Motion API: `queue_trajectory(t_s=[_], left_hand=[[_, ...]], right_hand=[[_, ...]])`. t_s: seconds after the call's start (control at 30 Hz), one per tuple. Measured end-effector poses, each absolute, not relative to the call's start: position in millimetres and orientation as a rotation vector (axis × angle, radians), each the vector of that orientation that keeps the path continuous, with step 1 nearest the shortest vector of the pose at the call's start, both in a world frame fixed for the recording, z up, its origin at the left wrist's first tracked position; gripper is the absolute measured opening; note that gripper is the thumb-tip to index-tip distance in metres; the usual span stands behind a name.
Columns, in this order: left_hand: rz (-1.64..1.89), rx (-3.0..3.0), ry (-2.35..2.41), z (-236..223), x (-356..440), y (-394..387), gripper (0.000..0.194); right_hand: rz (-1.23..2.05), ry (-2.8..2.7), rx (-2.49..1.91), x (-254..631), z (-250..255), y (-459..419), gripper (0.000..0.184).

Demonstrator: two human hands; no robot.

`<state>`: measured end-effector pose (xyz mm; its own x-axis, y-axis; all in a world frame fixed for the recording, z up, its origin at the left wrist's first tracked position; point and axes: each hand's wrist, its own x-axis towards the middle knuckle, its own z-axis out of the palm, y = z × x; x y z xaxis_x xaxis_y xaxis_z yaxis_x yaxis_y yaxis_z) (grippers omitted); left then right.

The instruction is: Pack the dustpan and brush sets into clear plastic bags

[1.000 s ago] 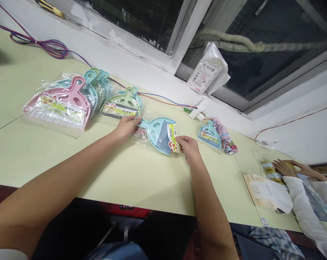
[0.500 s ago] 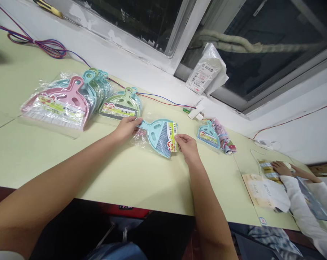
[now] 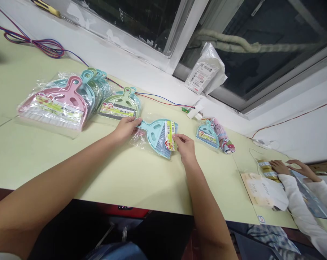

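Observation:
A light-blue dustpan and brush set (image 3: 154,133) in a clear plastic bag lies in front of me, handle to the left. My left hand (image 3: 127,129) is closed on its handle end. My right hand (image 3: 184,145) pinches the printed label card (image 3: 170,135), which lies across the brush bristles. Whether the card is inside or outside the bag I cannot tell. Behind my left hand lies a bagged green dustpan set (image 3: 122,103), with a blue one partly hidden beneath it. Farther left is a pile of bagged sets, a pink dustpan (image 3: 71,95) on top.
To the right lie a small blue dustpan set (image 3: 207,134) and a patterned cloth roll (image 3: 223,136). Coiled cable (image 3: 48,47) runs along the wall. A white package (image 3: 204,72) stands on the sill. A co-worker's hands (image 3: 281,167) are at far right near a paper bag (image 3: 263,191).
The label card has shifted slightly left across the bristles, my right hand moving with it. My left hand keeps its hold on the handle. The co-worker's farther hand has lifted.

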<state>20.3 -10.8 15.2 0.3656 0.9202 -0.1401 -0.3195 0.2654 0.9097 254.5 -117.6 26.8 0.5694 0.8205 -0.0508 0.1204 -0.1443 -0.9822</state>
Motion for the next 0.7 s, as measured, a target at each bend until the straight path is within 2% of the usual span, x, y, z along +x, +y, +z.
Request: queue_trajectory(t_s=[0.7], left_hand=[[0.971,0.927,0.800,17,22,-12,0.019]], right_hand=[[0.479,-1.010,-1.626,258,14,-116,0.036]])
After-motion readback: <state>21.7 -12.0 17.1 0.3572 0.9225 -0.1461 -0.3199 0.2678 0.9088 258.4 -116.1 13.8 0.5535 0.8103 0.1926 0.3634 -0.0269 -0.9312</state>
